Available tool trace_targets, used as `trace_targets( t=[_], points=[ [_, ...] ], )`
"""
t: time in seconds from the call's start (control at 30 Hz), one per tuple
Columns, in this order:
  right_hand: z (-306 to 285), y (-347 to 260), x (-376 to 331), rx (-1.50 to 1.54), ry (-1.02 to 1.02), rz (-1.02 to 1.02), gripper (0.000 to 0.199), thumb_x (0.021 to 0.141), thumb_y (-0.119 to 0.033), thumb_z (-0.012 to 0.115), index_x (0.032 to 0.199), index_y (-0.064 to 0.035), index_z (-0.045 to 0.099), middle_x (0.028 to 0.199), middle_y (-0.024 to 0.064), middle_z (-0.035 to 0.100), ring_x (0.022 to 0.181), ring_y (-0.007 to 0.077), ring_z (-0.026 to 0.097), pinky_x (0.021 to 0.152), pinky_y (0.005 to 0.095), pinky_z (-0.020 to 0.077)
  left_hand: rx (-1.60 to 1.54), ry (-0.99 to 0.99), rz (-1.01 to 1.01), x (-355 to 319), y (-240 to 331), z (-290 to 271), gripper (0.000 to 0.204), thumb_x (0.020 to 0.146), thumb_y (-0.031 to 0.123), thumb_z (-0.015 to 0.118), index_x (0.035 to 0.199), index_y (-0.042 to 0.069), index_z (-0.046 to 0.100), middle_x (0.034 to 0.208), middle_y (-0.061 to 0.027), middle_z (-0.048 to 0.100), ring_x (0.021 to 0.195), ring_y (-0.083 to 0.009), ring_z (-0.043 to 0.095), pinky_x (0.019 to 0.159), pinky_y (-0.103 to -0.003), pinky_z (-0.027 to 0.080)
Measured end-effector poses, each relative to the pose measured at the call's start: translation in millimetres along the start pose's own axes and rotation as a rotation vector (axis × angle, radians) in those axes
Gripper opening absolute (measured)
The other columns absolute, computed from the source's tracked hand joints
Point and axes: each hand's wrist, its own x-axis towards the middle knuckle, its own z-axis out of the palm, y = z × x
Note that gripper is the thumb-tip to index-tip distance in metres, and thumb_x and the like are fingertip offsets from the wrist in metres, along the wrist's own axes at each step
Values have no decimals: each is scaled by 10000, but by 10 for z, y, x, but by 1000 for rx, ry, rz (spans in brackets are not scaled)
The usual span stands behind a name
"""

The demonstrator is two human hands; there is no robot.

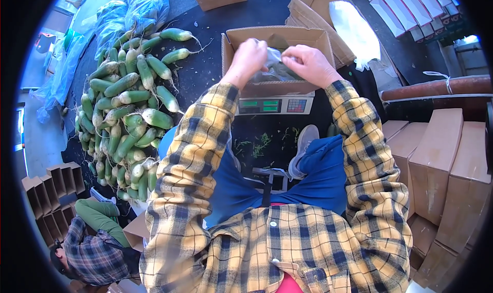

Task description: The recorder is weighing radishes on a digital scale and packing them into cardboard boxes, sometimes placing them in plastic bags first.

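Reaching forward, left hand (250,60) and right hand (310,64) pinch plastic (275,63), fingers bent, over the carton (287,90).

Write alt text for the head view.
A person's left hand and right hand hold translucent plastic film in an open cardboard box on a digital scale. To the left lies a heap of green radishes.

Dark floor sheeting (204,30), reddish-brown pipe (429,90) at right, bright light (20,121) at left edge
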Motion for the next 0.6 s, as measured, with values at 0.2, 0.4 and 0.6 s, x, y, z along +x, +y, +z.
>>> trace_targets(
  t=[0.2,0.4,0.6],
  points=[
    [-151,51,-56,-289,-378,148,396,975,-401,586,889,-38,719,835,141,657,799,301,650,723,457,498,-821,164,-404,245,-241,-157,222,984,129,443,1146,-7,512,1042,-158,615,846,-255,697,658,-363,556],
    [-87,206,-28,-315,-347,307,283,933,-334,603,1021,-92,723,994,149,713,945,328,679,875,448,524,-328,164,-203,206,-309,-157,295,929,233,667,1076,-2,565,1146,-177,591,896,-297,677,774,-406,539],
    [42,158,-35,-244,-46,84,369,971,-332,540,1206,-64,638,1223,144,633,1136,332,605,987,436,480,782,343,426,-61,-148,149,282,934,252,610,994,-22,642,1050,-250,660,933,-412,641,876,-475,509]
  ],
)
